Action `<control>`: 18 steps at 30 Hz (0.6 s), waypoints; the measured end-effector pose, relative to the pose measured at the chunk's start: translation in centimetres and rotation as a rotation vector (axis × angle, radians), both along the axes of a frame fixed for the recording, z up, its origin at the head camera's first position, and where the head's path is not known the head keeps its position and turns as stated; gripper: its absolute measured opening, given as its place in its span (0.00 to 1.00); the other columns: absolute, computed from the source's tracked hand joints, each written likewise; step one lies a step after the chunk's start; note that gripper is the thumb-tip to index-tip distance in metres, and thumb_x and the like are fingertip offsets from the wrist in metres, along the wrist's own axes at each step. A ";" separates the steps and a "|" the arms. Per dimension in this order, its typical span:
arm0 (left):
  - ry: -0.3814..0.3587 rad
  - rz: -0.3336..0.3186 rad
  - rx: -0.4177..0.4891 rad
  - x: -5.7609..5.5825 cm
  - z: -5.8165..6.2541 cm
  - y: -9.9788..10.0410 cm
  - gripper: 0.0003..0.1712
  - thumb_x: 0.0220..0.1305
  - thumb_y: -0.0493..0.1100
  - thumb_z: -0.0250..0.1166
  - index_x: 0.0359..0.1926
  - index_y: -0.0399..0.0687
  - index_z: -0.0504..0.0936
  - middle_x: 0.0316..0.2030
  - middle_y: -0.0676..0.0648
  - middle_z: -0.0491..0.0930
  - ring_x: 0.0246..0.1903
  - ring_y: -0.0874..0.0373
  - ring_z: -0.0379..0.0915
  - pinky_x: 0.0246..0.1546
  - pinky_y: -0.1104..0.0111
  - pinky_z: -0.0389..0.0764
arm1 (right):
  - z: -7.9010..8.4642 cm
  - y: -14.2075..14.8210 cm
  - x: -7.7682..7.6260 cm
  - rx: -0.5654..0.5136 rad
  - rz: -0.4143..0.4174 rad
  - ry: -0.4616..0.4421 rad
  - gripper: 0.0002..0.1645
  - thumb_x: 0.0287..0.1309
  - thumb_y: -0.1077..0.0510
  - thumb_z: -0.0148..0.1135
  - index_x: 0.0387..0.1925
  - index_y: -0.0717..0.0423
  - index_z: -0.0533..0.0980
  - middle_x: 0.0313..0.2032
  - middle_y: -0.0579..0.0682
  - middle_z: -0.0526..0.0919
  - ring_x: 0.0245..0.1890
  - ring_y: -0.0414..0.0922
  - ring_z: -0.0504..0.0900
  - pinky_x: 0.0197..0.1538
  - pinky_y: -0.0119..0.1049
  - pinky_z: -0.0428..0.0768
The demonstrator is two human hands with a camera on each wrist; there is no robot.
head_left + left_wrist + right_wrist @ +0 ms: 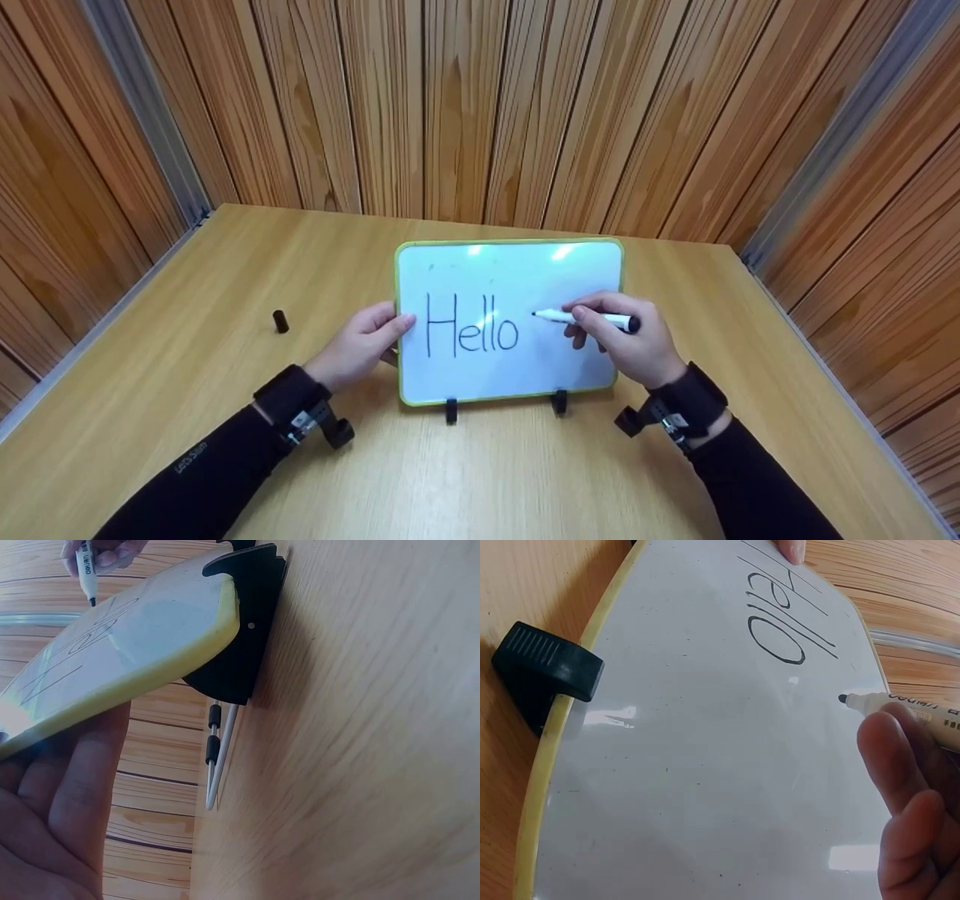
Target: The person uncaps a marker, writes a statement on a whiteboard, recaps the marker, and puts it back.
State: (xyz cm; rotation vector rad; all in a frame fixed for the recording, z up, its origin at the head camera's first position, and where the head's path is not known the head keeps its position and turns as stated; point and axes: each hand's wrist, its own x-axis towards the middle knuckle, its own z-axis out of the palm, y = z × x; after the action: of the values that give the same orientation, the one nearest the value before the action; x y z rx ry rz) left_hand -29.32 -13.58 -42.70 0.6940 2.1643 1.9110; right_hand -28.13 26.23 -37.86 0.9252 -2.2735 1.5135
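Observation:
A whiteboard point(465, 375) with a yellow-green rim leans upright on a black stand point(255, 652), and "Hello" is written across its left and middle part. My left hand point(360, 343) grips the left edge, its thumb on the front face and its fingers behind. In my right hand point(630, 337) is a white marker point(930, 716), pinched between thumb and fingers. The marker's dark tip points left, just right of the "o"; whether it touches the surface I cannot tell. Faint specks dot the board in the right wrist view.
A dark marker cap point(280, 322) stands on the wooden table point(465, 480), left of the board. Two black stand hooks point(451, 412) hold the board's lower rim. Behind the stand, a thin metal leg point(225, 754) props it. Wood-plank walls point(457, 112) enclose the table's back and sides.

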 end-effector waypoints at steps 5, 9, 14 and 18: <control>-0.001 0.000 -0.007 0.0 0.0 -0.1 0.26 0.91 0.45 0.52 0.73 0.27 0.74 0.60 0.32 0.87 0.50 0.45 0.91 0.44 0.58 0.93 | -0.1 0.0 -0.1 0.018 0.002 0.000 0.11 0.79 0.68 0.64 0.49 0.58 0.91 0.32 0.54 0.91 0.29 0.48 0.88 0.27 0.29 0.73; 0.002 0.001 0.003 0.0 0.0 -0.1 0.26 0.91 0.44 0.52 0.72 0.26 0.74 0.59 0.31 0.87 0.49 0.46 0.91 0.43 0.59 0.93 | -0.3 -0.1 -0.1 0.029 0.010 -0.011 0.11 0.80 0.67 0.64 0.50 0.59 0.91 0.33 0.54 0.92 0.30 0.48 0.89 0.27 0.29 0.71; 0.003 -0.019 0.018 0.0 0.0 0.0 0.26 0.91 0.43 0.52 0.73 0.24 0.73 0.60 0.29 0.87 0.51 0.47 0.91 0.44 0.60 0.93 | -0.4 -0.2 -0.1 0.029 0.026 -0.001 0.12 0.79 0.68 0.63 0.51 0.61 0.91 0.33 0.59 0.91 0.30 0.48 0.89 0.27 0.29 0.73; 0.004 -0.017 0.011 0.0 0.1 0.0 0.26 0.91 0.43 0.52 0.73 0.25 0.73 0.60 0.30 0.87 0.51 0.46 0.91 0.43 0.59 0.93 | -0.5 -0.2 -0.2 0.034 0.026 0.010 0.12 0.79 0.69 0.63 0.51 0.61 0.90 0.34 0.59 0.92 0.30 0.48 0.89 0.28 0.29 0.74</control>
State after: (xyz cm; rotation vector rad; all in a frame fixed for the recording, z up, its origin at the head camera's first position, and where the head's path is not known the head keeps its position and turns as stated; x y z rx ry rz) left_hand -29.33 -13.62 -42.60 0.7161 2.1445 1.9162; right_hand -28.32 26.04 -38.32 0.9734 -2.2952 1.4819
